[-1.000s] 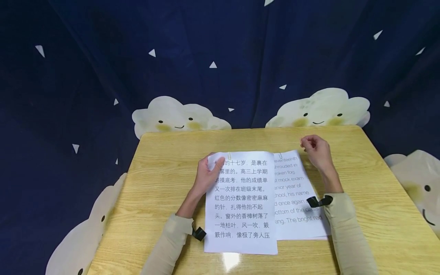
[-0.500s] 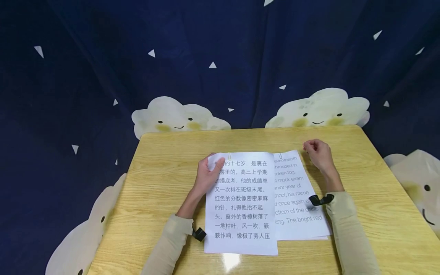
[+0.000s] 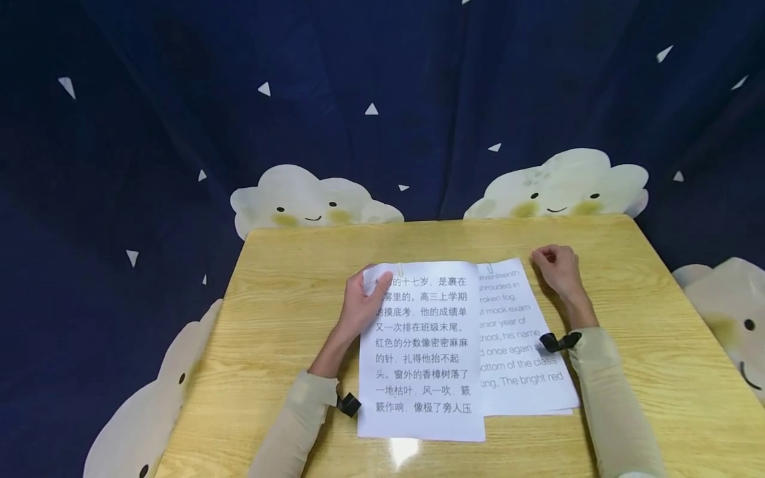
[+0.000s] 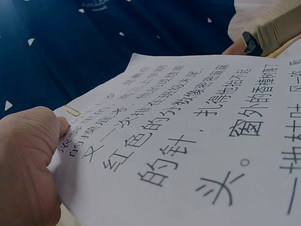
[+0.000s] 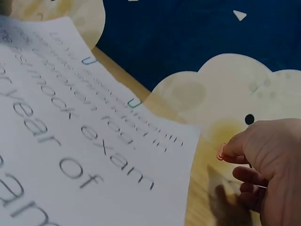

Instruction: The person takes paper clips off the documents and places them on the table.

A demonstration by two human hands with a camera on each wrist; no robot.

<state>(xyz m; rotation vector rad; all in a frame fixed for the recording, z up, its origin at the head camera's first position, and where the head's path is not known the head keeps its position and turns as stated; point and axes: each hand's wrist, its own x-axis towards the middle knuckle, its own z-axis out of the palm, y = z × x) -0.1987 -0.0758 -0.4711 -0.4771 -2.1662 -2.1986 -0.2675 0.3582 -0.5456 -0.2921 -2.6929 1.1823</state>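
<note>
My left hand (image 3: 358, 302) grips the top left corner of white paper (image 3: 424, 355) printed with Chinese characters, thumb on top. A yellow paper clip (image 4: 72, 111) sits on that paper's top edge, close to the thumb. To the right, partly covered by it, lies white paper (image 3: 518, 332) with English text. Along its top edge are a blue paper clip (image 5: 88, 60) and a green paper clip (image 5: 134, 103). Beyond its top right corner, my right hand (image 3: 560, 269) pinches a small red paper clip (image 5: 220, 151) between thumb and finger, apart from the paper.
Both papers are on a light wooden table (image 3: 287, 279). Behind it hangs a dark blue curtain (image 3: 335, 79) with white triangles and smiling clouds. Black straps (image 3: 558, 342) with cameras are on both wrists, and the right one overlaps the English paper.
My right hand has shifted slightly right and toward me, still pinching the red paper clip. The left hand keeps its grip on the Chinese paper, and the head view has tilted a little.
</note>
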